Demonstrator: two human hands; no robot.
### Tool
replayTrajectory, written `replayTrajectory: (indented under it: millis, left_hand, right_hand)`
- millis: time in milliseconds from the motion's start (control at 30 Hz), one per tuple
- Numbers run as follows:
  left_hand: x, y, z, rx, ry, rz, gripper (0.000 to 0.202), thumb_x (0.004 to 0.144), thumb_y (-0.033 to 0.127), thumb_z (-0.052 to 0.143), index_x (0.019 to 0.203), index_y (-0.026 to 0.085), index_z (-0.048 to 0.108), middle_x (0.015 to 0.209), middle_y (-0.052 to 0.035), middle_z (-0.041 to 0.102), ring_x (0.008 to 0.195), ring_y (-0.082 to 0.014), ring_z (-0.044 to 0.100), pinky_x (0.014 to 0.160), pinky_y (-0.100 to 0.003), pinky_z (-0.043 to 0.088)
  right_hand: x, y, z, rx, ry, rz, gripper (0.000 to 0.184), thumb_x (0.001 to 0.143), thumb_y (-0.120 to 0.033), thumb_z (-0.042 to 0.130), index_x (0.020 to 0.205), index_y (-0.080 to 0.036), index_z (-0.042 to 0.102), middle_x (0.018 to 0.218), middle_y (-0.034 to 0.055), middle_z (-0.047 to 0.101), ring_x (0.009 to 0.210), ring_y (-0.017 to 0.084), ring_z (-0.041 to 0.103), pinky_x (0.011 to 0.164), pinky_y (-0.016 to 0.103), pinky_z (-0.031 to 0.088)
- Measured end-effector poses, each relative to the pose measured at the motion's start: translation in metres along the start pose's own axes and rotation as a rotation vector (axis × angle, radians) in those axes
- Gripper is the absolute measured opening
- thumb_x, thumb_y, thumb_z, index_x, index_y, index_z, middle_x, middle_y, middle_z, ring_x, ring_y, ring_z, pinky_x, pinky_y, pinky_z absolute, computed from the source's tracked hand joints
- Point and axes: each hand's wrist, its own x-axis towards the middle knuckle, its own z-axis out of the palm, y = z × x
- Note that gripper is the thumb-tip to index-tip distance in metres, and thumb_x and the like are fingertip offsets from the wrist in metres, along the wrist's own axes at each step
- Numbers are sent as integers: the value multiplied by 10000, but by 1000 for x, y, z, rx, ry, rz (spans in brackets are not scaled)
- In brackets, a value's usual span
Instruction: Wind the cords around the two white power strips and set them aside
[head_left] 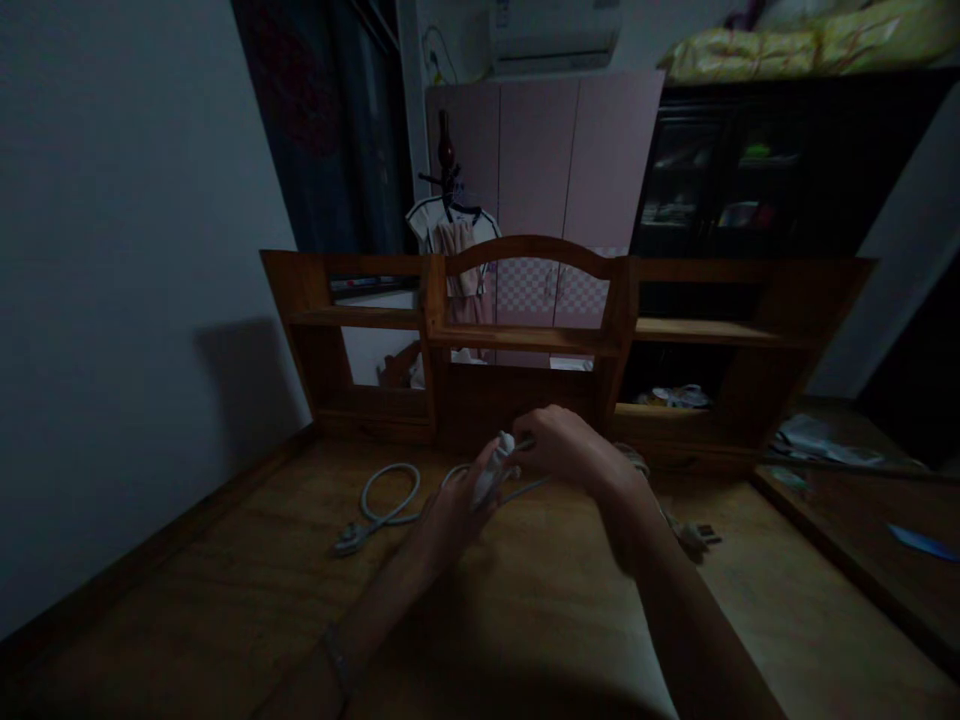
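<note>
My left hand (457,505) is closed round a small white piece (491,475), which looks like the thick end of a cable; its exact kind is too dark to tell. Just to the right, my right hand (562,445) pinches a thin light cable (523,443) at that piece's upper end. Left of my hands, a pale power cord (390,468) lies in a loop on the wooden surface, its plug (349,540) toward me. Beyond my right forearm rests another plug (697,537) with its prongs to the right, its cord partly hidden by the arm.
A wooden shelf unit (525,340) stands along the far edge of the wooden surface (555,620). A white wall (150,300) borders the left side. At the right is a raised wooden edge (840,570), with a blue flat item (922,541) beyond it. The room is dim.
</note>
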Motion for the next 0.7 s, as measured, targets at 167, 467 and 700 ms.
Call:
replayTrajectory:
  millis: [167, 467, 700]
  left_hand:
    - [-5, 9, -2, 132, -101, 177, 743, 860, 387, 580, 1485, 371, 180, 1189, -81, 617, 947, -272, 653, 727, -378, 544]
    - [-13, 10, -2, 224, -86, 378, 770, 898, 405, 534, 1497, 251, 76, 1234, -116, 605, 963, -253, 654, 749, -362, 554]
    - [-18, 9, 1, 331, -69, 561, 542, 847, 284, 586, 1319, 172, 346, 1099, -131, 636, 919, -272, 657, 710, -369, 555]
  right_hand:
    - [-17, 22, -21, 338, -116, -29, 231, 736, -388, 708, 734, -157, 702, 621, -22, 602, 590, 92, 500, 513, 202, 319]
    - [-17, 20, -20, 511, -254, -82, 348, 620, -453, 787, 738, -156, 650, 659, -27, 604, 602, 92, 508, 504, 186, 354]
    - [-9, 24, -11, 580, -349, -100, 396, 596, -481, 796, 693, -162, 581, 616, -50, 537, 562, 81, 471, 473, 185, 337]
